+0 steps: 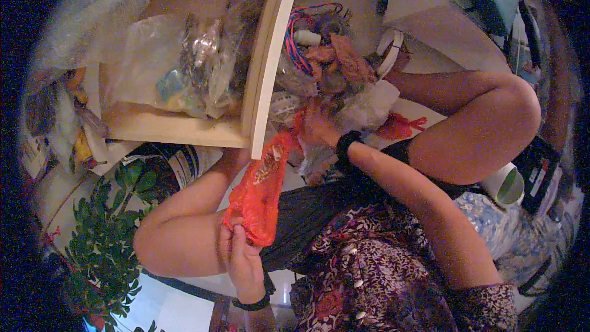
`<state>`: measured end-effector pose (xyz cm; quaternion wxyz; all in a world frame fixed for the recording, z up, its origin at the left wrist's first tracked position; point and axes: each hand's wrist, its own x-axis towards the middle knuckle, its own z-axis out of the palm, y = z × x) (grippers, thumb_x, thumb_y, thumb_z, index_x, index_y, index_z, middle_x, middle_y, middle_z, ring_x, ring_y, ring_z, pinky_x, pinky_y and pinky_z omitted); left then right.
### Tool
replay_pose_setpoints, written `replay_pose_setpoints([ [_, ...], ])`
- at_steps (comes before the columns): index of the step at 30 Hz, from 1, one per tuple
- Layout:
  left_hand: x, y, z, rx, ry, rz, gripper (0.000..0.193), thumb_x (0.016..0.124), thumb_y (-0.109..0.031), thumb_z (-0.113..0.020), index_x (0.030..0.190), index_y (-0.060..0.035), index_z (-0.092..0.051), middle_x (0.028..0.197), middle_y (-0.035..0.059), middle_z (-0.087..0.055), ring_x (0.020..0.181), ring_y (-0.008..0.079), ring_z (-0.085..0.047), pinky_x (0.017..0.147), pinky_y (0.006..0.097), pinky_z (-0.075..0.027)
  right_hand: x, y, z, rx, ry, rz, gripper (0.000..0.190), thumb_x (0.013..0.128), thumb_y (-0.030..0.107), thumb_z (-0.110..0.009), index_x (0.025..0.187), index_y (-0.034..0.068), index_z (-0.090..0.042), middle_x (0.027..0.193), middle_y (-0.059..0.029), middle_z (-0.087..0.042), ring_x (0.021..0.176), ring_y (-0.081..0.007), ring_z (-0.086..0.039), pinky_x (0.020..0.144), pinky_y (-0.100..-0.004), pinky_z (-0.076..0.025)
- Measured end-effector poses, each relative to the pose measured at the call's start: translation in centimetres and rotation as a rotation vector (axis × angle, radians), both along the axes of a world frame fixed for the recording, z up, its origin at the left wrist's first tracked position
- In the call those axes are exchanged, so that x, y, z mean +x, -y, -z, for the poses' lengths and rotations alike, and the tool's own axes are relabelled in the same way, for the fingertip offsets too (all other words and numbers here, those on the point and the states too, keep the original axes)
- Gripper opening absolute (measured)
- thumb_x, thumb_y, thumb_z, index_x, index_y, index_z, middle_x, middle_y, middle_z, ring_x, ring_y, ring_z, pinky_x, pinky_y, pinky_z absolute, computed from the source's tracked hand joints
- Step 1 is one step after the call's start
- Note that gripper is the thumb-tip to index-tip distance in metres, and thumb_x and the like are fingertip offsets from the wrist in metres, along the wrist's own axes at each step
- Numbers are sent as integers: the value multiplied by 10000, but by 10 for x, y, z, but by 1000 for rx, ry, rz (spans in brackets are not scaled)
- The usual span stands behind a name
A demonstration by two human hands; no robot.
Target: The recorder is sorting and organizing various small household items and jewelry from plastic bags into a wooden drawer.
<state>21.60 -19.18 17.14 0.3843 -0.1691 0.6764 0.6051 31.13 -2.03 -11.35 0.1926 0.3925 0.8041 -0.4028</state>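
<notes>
An orange-red pouch of thin, net-like material (pixel 256 198) stretches at a slant above my bent left leg. My left hand (pixel 244 253) pinches its wide lower end between thumb and fingers. At the narrow upper end, my right hand (pixel 318 124) is closed around the gathered material; its fingers are blurred. Something pale and beaded or chain-like (pixel 267 166) shows at the pouch's upper part, but I cannot tell what it is. Beyond the right hand lies a heap with brown-orange cloth (pixel 339 57), a red-and-blue cord (pixel 290 41) and crumpled clear plastic (pixel 368 101).
A wooden drawer (pixel 184 131) holding clear plastic bags (pixel 203 50) stands at upper left, its edge close to the pouch. Another red piece (pixel 398 125) lies by my right leg. A white cup (pixel 506 185), a leafy plant (pixel 103 240) and an open cardboard box (pixel 454 39) surround me.
</notes>
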Motion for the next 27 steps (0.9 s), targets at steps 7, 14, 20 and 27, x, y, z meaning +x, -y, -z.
replay_pose_setpoints([
  [7, 0, -7, 0, 6, 10, 58, 202, 872, -142, -471, 1051, -49, -481, 1132, 104, -488, 1050, 241, -492, 823, 389, -465, 21, 22, 61, 386, -99, -7, 851, 687, 338, -606, 1240, -134, -162, 1238, -335, -297, 1069, -477, -389, 880, -505, -354],
  [14, 3, -6, -9, -161, 18, 23, 307, 861, -145, -478, 1146, -42, -428, 1203, 117, -426, 1123, 247, -413, 870, 402, -425, 15, -5, 54, -116, -129, 296, 477, 779, 318, -487, 1125, -5, -431, 1113, -208, -473, 914, -377, -470, 778, -518, -353],
  [20, 5, 18, -1, -174, -52, 219, 426, 853, -196, -484, 1235, -32, -391, 1242, 137, -386, 1162, 268, -359, 893, 413, -396, -10, 27, 36, 431, 47, 137, 481, 807, 277, -427, 1193, -9, -410, 1150, -250, -435, 1081, -395, -402, 959, -526, -217],
  [27, 4, -3, -6, -151, 9, 33, 224, 871, -121, -468, 1080, -42, -469, 1096, 84, -498, 1040, 214, -494, 840, 381, -447, -14, -18, -38, -222, 65, 189, 539, 772, 344, -472, 1199, 21, -416, 1160, -254, -438, 1079, -431, -395, 929, -544, -272],
])
